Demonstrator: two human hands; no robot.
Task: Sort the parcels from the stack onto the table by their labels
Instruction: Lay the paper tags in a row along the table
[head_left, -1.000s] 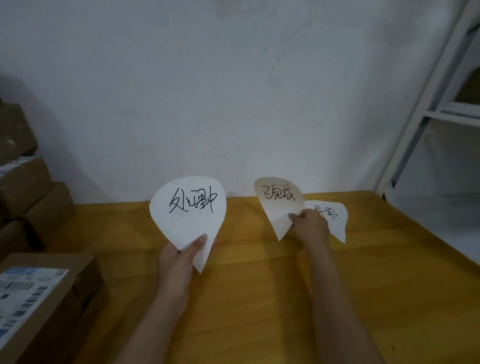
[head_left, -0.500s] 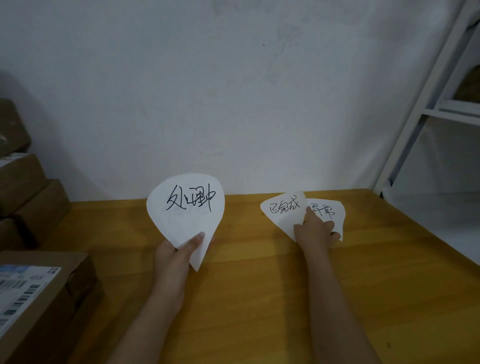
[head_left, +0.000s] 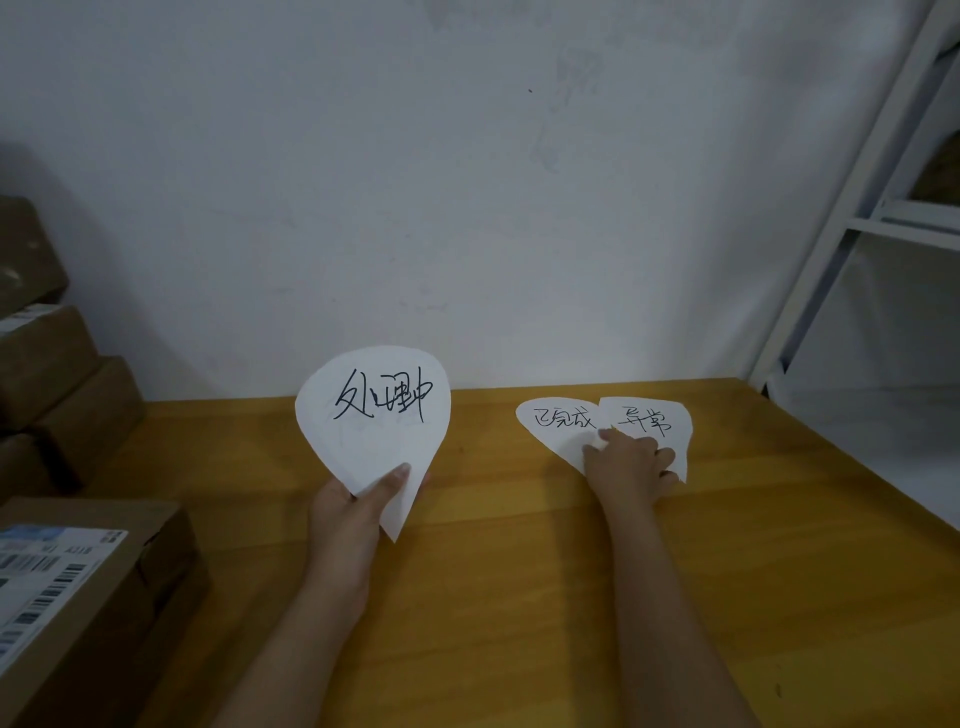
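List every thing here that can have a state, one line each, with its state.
left hand, holds large sign by its lower tip.
large sign, upright, writing towards camera.
right hand, rests on the small signs.
small signs, flat on the table, side by side.
labelled box, closed, label up.

Parcels (head_left: 52, 374) stacked at left, two labels (head_left: 561, 421) touching on table (head_left: 519, 597) at right — shelving (head_left: 883, 218) beyond.

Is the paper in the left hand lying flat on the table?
No, the left hand holds the paper upright above the table, thumb pinching its pointed lower end.
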